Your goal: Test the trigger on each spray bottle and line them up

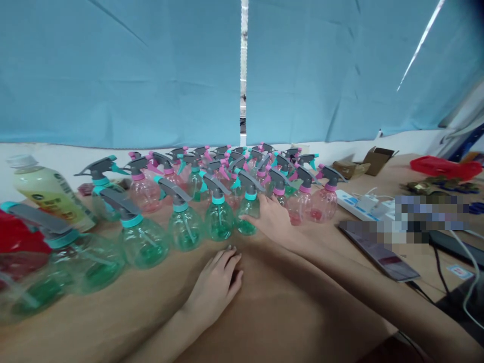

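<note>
My right hand [273, 220] is around the right side of a spray bottle [245, 207] with a turquoise collar and a little green at its bottom. The thumb lies across the bottle's front; the other fingers are partly hidden behind it. My left hand [216, 279] lies on the wooden table [264, 302], fingers loosely stretched and holding nothing. Just beyond its fingertips stands another green spray bottle [219, 219]. Further green ones, such as this spray bottle [145, 247], line up leftward. Pink spray bottles [325, 201] stand to the right of my right hand.
Several more spray bottles crowd behind, before a blue curtain [151, 75]. A large labelled bottle [49, 194] and red plastic [18, 239] are at left. At right are a power strip [357, 205], a phone [378, 249], cables, an open cardboard box [378, 161] and a red tray [442, 167].
</note>
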The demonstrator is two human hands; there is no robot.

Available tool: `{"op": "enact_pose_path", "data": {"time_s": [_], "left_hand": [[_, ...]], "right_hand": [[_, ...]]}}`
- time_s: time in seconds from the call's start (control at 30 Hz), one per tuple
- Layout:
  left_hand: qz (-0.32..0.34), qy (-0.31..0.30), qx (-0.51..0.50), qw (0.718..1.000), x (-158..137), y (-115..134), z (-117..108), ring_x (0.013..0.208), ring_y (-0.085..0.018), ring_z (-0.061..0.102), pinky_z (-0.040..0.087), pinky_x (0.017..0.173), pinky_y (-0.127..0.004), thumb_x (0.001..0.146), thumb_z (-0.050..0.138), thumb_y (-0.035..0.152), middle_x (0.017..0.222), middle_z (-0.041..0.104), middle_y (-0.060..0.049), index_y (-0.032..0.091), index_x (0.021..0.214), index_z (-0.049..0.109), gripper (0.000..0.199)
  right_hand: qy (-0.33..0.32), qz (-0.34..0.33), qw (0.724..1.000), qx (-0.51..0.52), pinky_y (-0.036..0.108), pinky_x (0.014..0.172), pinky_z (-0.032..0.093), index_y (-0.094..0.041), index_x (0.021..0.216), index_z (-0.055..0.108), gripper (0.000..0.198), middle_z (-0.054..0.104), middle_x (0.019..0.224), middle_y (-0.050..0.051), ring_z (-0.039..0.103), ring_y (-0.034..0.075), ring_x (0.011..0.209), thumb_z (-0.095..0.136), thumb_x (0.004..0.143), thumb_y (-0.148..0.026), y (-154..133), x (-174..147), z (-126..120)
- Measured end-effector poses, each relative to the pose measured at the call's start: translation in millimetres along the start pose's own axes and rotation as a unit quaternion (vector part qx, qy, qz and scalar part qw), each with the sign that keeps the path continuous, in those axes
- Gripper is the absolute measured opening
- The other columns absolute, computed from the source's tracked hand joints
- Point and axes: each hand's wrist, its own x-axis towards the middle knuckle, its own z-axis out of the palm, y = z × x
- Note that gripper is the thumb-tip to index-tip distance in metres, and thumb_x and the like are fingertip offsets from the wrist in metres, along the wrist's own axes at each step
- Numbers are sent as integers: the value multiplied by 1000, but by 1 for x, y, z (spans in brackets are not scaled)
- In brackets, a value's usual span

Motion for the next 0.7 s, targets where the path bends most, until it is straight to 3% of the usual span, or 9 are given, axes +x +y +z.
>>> {"op": "enact_pose_path", "data": {"time_s": [0.23, 0.37, 0.47, 0.57, 0.7], "left_hand": [[-2, 5, -20, 1000, 0, -1, 2, 116, -27, 54, 46, 96, -43, 90, 45, 19, 120, 61, -12, 14, 116, 56, 29], [-3, -2, -20, 1000, 0, 0, 0, 117, -27, 54, 46, 96, -44, 91, 44, 19, 122, 60, -12, 14, 118, 55, 30], [-1, -3, -21, 1000, -1, -1, -1, 117, -26, 54, 46, 96, -44, 92, 43, 20, 122, 59, -11, 15, 119, 55, 30], [-4, -1, -26, 1000, 0, -2, -1, 116, -25, 54, 46, 96, -44, 93, 43, 22, 123, 59, -10, 16, 120, 54, 30], [-4, -1, -30, 1000, 10, 4, 4, 118, -25, 53, 45, 97, -44, 93, 42, 24, 125, 58, -10, 18, 122, 52, 32]], "right_hand": [[6, -7, 1000, 10, 46, 83, 48, -12, 122, 50, 64, 62, 116, 20, 51, 36, 115, 63, 76, -54, 1, 5, 6], [41, -67, 995, 60, 47, 91, 46, -10, 129, 47, 66, 59, 125, 18, 49, 35, 119, 61, 79, -52, 13, -9, -2], [67, -100, 985, 121, 45, 91, 47, -16, 123, 53, 46, 65, 116, 12, 58, 28, 109, 56, 86, -43, 37, -23, -15], [74, -57, 984, 155, 41, 81, 51, -18, 106, 62, 28, 68, 103, 9, 63, 25, 95, 54, 88, -38, 66, -31, -26], [91, -17, 982, 163, 42, 79, 52, -15, 110, 60, 32, 67, 106, 11, 64, 26, 93, 58, 85, -36, 94, -29, -27]]}}
